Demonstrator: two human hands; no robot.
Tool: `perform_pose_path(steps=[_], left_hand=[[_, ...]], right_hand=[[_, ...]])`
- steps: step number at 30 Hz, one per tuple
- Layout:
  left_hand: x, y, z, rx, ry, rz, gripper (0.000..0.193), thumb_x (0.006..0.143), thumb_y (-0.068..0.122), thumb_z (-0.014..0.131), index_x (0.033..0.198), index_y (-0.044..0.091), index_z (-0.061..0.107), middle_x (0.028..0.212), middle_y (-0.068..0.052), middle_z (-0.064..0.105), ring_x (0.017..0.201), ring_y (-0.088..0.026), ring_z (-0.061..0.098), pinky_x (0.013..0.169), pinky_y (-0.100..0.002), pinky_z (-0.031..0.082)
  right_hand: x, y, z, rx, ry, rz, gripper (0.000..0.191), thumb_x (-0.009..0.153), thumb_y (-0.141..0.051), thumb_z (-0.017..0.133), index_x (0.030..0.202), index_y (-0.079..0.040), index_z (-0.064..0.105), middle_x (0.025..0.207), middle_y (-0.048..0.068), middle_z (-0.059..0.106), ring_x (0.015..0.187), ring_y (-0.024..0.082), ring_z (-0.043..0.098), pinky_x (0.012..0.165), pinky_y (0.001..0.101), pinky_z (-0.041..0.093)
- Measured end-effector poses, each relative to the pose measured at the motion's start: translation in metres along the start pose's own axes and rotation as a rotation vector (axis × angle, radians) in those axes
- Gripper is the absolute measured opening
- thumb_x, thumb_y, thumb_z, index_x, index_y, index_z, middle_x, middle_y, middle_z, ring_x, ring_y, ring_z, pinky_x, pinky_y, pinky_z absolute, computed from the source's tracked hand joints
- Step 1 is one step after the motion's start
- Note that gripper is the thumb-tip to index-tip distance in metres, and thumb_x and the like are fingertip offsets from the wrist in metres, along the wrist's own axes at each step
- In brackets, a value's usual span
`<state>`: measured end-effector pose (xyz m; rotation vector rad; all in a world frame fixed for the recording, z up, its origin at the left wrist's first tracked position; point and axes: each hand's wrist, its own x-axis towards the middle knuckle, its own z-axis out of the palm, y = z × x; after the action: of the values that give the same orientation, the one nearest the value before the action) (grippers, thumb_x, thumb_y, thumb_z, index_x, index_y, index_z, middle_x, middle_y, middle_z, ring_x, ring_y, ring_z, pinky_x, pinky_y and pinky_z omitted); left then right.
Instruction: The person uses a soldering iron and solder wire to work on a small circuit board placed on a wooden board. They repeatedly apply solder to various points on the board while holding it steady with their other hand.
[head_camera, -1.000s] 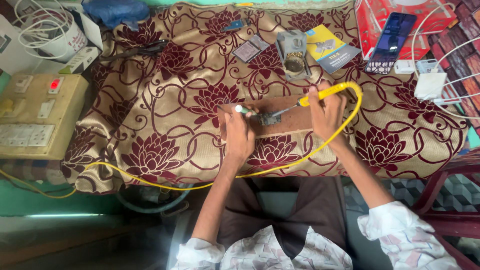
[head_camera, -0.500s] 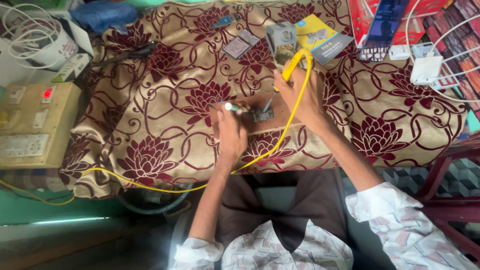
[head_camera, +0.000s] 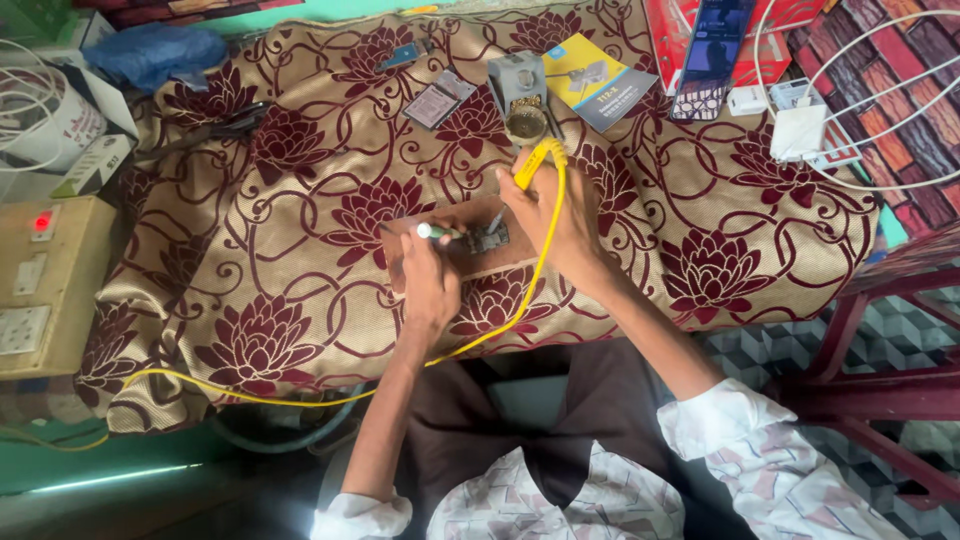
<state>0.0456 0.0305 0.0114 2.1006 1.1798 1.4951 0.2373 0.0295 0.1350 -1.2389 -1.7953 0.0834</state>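
yellow-handled soldering iron (head_camera: 528, 168) gripped in the right hand (head_camera: 562, 220), fingers wrapped round the handle, metal tip angled down toward a small circuit board (head_camera: 487, 238). its yellow cord (head_camera: 300, 398) loops past the wrist, down over the table edge and off to the left.

left hand (head_camera: 430, 285) clenched on a thin tool with a pale green end (head_camera: 436, 232), its point resting at the left edge of the board. exact kind of tool too small to tell.

board lies on a brown wooden block (head_camera: 500, 262) near the front middle of the table, between the two hands. table covered by a gold cloth with maroon flowers (head_camera: 300, 230).

just beyond the iron: a grey stand with a brass-coloured cleaning coil (head_camera: 523, 110), a yellow-and-blue booklet (head_camera: 597, 82) beside it. a small flat packet (head_camera: 438, 100) lies left of the stand. far right, a white charger with cables (head_camera: 800, 132). left of the table, a tan switch box with a lit red lamp (head_camera: 42, 270).
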Motion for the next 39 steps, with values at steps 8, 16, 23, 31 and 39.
perform_pose_path(steps=[8,16,23,31,39], left_hand=[[0.004,0.012,-0.007,-0.027,0.003,0.029,0.039,0.079,-0.008,0.046,0.117,-0.001,0.052,0.107,-0.017,0.069,0.095,-0.037,0.057,0.093,-0.043,0.035],[0.008,0.025,-0.010,-0.048,0.015,-0.029,0.032,0.082,-0.008,0.045,0.111,0.000,0.054,0.105,-0.016,0.070,0.097,-0.035,0.059,0.097,-0.044,0.033],[-0.003,0.008,-0.003,0.017,0.011,-0.019,0.032,0.088,-0.006,0.046,0.120,-0.001,0.052,0.114,-0.014,0.070,0.105,-0.036,0.057,0.101,-0.047,0.030],[-0.015,0.000,0.003,0.096,0.052,-0.122,0.048,0.083,-0.004,0.045,0.130,0.002,0.050,0.119,-0.018,0.064,0.105,-0.039,0.048,0.097,-0.047,0.034],[-0.012,0.000,0.004,0.032,0.043,-0.111,0.037,0.089,-0.002,0.046,0.126,0.003,0.052,0.115,-0.016,0.065,0.105,-0.039,0.047,0.098,-0.048,0.034]], right_hand=[[-0.007,-0.012,0.003,-0.003,0.034,-0.029,0.025,0.103,-0.019,0.067,0.084,-0.004,0.059,0.064,0.011,0.059,0.054,0.033,0.061,0.051,0.0443,0.044],[-0.008,-0.016,0.001,-0.101,0.031,-0.033,0.028,0.104,-0.019,0.067,0.083,-0.004,0.058,0.059,0.010,0.055,0.048,0.032,0.057,0.048,0.0441,0.041],[-0.016,-0.012,0.007,-0.068,0.081,-0.044,0.026,0.105,-0.020,0.063,0.085,-0.004,0.057,0.063,0.011,0.056,0.052,0.034,0.057,0.051,0.0455,0.042],[-0.022,-0.002,0.014,-0.052,0.092,0.072,0.033,0.103,-0.021,0.063,0.077,-0.004,0.055,0.060,0.013,0.055,0.053,0.034,0.055,0.054,0.0459,0.041],[-0.025,0.017,0.007,0.222,0.086,0.214,0.031,0.104,-0.016,0.059,0.077,-0.002,0.051,0.066,0.010,0.062,0.057,0.018,0.055,0.055,0.0353,0.041]])
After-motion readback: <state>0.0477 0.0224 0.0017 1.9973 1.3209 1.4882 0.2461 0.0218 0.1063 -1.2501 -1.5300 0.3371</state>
